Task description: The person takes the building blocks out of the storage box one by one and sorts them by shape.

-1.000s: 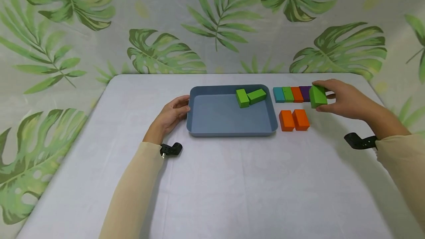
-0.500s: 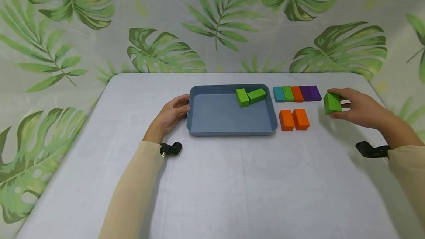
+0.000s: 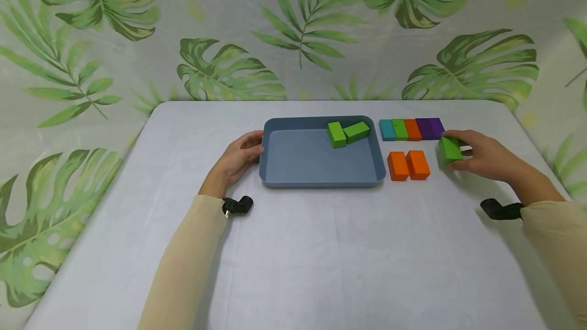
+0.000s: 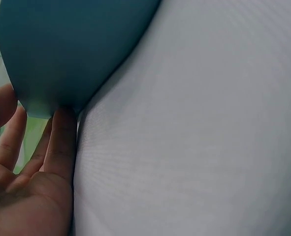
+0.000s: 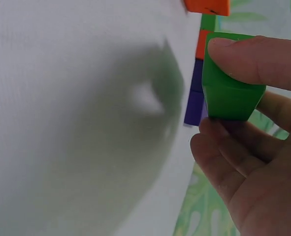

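Observation:
My right hand (image 3: 490, 157) pinches a green block (image 3: 450, 150) between thumb and fingers, low over the table at its right side. In the right wrist view the thumb lies on one face of this block (image 5: 234, 96), and purple blocks (image 5: 195, 93) show behind it. My left hand (image 3: 236, 161) rests its fingertips against the left end of a blue-grey tray (image 3: 298, 164). The left wrist view shows the thumb at the tray's rim and fingers on its outer wall (image 4: 71, 59). Two green blocks (image 3: 337, 136) lie in the tray's far right corner.
Right of the tray runs a row of touching blocks: teal (image 3: 387, 130), green (image 3: 400, 130), orange (image 3: 412, 130) and two purple (image 3: 424, 129). Nearer me stand two orange blocks (image 3: 418, 165). A white cloth (image 3: 339, 248) covers the table; a leaf-patterned curtain (image 3: 302, 29) hangs behind.
My right hand, holding the green block, first moved right and nearer me, uncovering the row's end purple block, then shifted back slightly left. My left hand and the tray stayed put.

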`<state>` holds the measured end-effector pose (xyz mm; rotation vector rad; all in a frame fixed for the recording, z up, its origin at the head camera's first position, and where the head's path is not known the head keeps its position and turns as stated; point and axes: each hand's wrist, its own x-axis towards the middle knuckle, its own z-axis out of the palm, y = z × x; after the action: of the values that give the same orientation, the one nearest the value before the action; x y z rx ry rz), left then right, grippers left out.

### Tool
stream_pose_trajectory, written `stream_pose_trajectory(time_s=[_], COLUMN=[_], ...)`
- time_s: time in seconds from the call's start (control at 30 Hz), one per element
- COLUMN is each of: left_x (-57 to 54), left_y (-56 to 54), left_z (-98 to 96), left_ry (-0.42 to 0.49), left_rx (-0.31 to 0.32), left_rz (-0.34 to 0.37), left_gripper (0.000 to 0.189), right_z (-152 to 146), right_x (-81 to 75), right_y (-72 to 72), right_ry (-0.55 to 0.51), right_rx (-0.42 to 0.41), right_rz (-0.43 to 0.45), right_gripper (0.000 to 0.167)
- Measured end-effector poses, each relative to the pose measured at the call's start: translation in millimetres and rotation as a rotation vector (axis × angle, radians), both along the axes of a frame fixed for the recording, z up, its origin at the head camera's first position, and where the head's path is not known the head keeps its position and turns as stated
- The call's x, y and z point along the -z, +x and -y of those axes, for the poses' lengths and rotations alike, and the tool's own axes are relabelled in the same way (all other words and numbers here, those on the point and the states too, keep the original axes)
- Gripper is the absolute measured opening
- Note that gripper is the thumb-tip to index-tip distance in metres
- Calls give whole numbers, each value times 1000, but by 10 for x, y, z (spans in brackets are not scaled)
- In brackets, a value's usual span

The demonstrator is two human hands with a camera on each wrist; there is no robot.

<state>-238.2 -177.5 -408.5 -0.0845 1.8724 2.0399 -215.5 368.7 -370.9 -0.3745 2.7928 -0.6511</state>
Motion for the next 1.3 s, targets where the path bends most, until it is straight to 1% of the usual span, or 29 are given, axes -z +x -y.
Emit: stream_pose_trajectory(time_s=[0.3, 0.5, 0.7, 1.0, 1.3], left_x=[17, 30, 13, -3, -5], left_y=[8, -2, -7, -1, -3], left_z=[-10, -10, -16, -19, -11], left_ry=[-1, 6, 9, -2, 4], left_rx=[-6, -7, -3, 5, 1], left_rz=[-2, 4, 3, -1, -3], left_gripper=[57, 57, 58, 58, 58], right_z=[35, 65, 104, 144, 179], right_x=[82, 110, 121, 129, 138], right_y=[-7, 19, 64, 105, 149], right_ry=[-20, -17, -28, -33, -32], right_rx=[-7, 6, 6, -21, -27], right_rz=[26, 72, 107, 90, 75], right_gripper=[77, 78, 80, 80, 79])
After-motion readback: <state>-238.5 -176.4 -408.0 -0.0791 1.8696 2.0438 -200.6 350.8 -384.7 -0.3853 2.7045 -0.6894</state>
